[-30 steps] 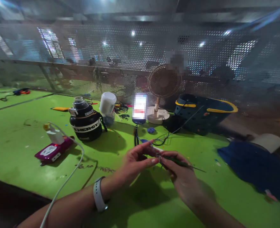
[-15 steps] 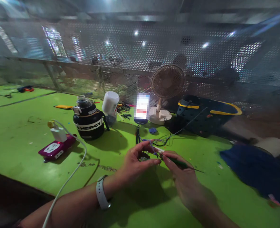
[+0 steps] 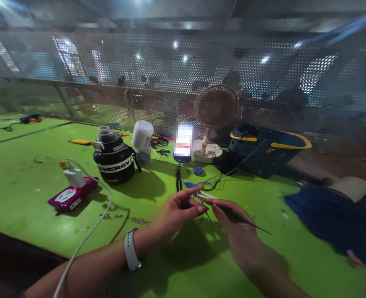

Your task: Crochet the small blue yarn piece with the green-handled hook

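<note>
My left hand [image 3: 181, 211] is closed in a pinch on a small bit of blue-violet yarn [image 3: 202, 203], its index finger raised with a strand over it. A short dark yarn tail hangs below the fingertips. My right hand [image 3: 240, 236] grips a crochet hook with a green handle [image 3: 232, 213], whose thin rear end points right and down. The hook's front end meets the yarn between both hands; the exact stitch is too small to make out. A small coil of blue yarn [image 3: 198, 170] lies on the table just beyond my hands.
Behind my hands stand a lit phone [image 3: 183, 142], a beige fan [image 3: 216, 106] and a dark blue basket with yellow handles [image 3: 257, 161]. At left are a black jug [image 3: 114, 165], a purple power strip [image 3: 67, 198] and a white cable [image 3: 92, 227]. Dark blue cloth [image 3: 332, 223] lies at right.
The hook's rear end has dipped a little in my right hand. The yarn tail below my left fingertips shows more clearly. The whole view has shifted slightly.
</note>
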Motion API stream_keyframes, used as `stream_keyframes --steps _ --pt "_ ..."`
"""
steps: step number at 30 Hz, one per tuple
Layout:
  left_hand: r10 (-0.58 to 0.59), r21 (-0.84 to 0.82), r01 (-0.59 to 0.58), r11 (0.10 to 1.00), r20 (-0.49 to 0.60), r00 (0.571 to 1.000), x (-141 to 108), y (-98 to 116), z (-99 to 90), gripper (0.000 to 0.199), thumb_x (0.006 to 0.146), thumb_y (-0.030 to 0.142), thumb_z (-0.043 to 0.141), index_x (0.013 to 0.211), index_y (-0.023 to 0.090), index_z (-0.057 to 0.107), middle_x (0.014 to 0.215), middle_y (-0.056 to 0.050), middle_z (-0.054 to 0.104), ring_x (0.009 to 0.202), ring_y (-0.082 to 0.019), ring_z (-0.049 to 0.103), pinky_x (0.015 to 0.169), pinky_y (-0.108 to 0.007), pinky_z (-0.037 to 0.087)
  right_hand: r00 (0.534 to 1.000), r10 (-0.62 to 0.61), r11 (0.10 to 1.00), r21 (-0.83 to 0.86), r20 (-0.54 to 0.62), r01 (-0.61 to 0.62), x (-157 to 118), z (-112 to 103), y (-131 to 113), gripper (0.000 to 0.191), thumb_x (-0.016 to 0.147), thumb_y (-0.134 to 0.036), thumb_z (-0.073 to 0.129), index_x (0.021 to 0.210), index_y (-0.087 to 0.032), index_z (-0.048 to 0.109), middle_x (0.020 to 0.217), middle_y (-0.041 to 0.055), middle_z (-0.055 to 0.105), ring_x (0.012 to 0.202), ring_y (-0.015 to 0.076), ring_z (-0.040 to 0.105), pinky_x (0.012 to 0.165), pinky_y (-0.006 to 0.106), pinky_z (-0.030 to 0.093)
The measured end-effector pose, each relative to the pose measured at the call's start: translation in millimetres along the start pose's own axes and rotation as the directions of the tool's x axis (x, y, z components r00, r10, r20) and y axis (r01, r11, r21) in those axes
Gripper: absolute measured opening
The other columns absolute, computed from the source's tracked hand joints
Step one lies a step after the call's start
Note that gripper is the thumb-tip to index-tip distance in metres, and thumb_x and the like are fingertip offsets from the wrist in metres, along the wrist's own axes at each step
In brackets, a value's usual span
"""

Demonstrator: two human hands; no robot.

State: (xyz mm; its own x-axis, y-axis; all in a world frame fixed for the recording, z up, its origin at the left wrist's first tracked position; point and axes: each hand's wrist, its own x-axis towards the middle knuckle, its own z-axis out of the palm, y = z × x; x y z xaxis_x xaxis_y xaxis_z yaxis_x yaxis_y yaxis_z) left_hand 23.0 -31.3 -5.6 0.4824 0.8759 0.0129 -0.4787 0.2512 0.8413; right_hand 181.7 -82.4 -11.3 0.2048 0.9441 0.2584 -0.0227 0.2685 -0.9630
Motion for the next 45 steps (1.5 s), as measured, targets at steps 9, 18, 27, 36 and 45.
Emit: stream_keyframes --steps 9,18,27,36,45 --pt "-0.012 0.042 0.016 0.999 -0.079 0.997 0 -1 1.5 0.066 0.062 0.02 0.088 0.123 0.018 0.065 0.069 0.002 0.068 0.067 -0.008 0.059 0.071 -0.023 0.046 0.966 -0.24 0.894 -0.367 0.092 0.257 -5 -6 1 0.016 0.089 -0.031 0.066 0.103 -0.037 0.07 0.116 -0.0038 0.073 0.121 0.0181 0.062 0.102 0.036 0.053" --pt "-0.103 -0.101 0.097 0.99 -0.054 0.993 0 -7 -2.5 0.069 0.062 0.018 0.088 0.126 0.018 0.063 0.072 0.001 0.068 0.069 -0.009 0.06 0.077 -0.026 0.044 0.678 -0.634 0.376 -0.617 0.372 0.691 3 -3 1 0.022 0.094 -0.019 0.056 0.113 -0.025 0.065 0.111 0.0066 0.075 0.103 0.0219 0.071 0.106 0.051 0.044" --pt "-0.026 -0.04 0.029 0.999 0.07 0.997 3 -5 -7.5 0.07 0.062 0.019 0.088 0.127 0.021 0.063 0.073 0.001 0.066 0.071 -0.012 0.061 0.077 -0.029 0.046 0.564 -0.634 0.325 -0.479 0.529 0.815 9 -11 -14 0.026 0.092 -0.012 0.055 0.115 -0.022 0.061 0.109 0.0078 0.075 0.104 0.0189 0.069 0.098 0.042 0.05" --pt "0.005 -0.023 -0.004 1.0 0.035 0.999 -3 -4 -0.9 0.068 0.064 0.021 0.086 0.128 0.021 0.062 0.074 0.001 0.067 0.072 -0.012 0.062 0.079 -0.03 0.048 0.56 -0.641 0.186 -0.602 0.525 0.777 5 -16 -4 0.049 0.088 -0.007 0.057 0.132 -0.027 0.053 0.118 0.0089 0.072 0.108 0.0224 0.068 0.106 0.052 0.039" --pt "-0.172 -0.202 0.227 0.953 0.256 0.951 6 6 -14.2 0.058 0.064 0.011 0.085 0.118 0.016 0.068 0.067 0.002 0.066 0.063 -0.006 0.059 0.074 -0.022 0.043 0.604 -0.671 0.45 -0.411 0.43 0.793 15 -17 -18 0.028 0.087 -0.014 0.065 0.111 -0.029 0.068 0.101 0.0032 0.077 0.092 0.0196 0.072 0.094 0.043 0.051"
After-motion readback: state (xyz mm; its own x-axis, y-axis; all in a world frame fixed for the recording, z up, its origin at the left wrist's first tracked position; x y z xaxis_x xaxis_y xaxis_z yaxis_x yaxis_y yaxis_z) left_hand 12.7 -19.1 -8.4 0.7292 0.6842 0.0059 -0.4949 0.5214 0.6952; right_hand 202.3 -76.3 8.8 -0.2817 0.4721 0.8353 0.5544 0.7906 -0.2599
